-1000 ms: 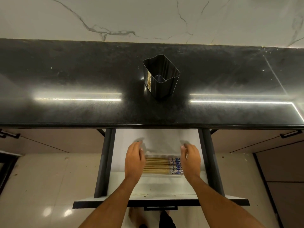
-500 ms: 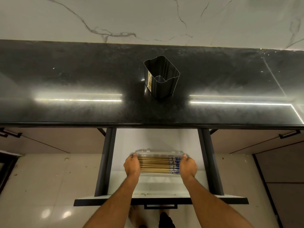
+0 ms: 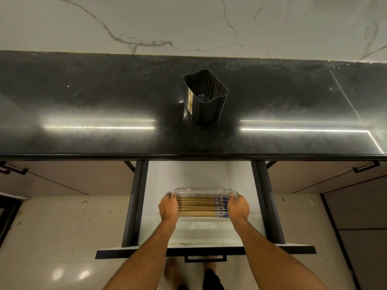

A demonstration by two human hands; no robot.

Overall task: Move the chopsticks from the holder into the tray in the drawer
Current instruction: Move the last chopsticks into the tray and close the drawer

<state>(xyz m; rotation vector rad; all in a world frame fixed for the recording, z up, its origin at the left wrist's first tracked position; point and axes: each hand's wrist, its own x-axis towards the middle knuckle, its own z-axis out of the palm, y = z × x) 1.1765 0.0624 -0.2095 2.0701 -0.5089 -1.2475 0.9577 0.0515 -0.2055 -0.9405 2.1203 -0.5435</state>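
Observation:
Several wooden chopsticks (image 3: pixel 196 207) with blue-patterned ends lie side by side in a clear plastic tray (image 3: pixel 202 192) inside the open white drawer (image 3: pixel 188 174). My left hand (image 3: pixel 168 208) grips the tray's left end and my right hand (image 3: pixel 238 208) grips its right end. The dark metal holder (image 3: pixel 204 96) stands upright on the black countertop (image 3: pixel 83 105) above the drawer, and I see nothing in it.
The drawer has dark side rails (image 3: pixel 135 201) and a black front handle (image 3: pixel 206 258). Closed cabinet fronts sit on both sides under the counter. A marble wall rises behind the counter. A pale tiled floor and my feet show below.
My hands went from hovering open above the tray to gripping its two ends. The tray now sits slightly farther back in the drawer.

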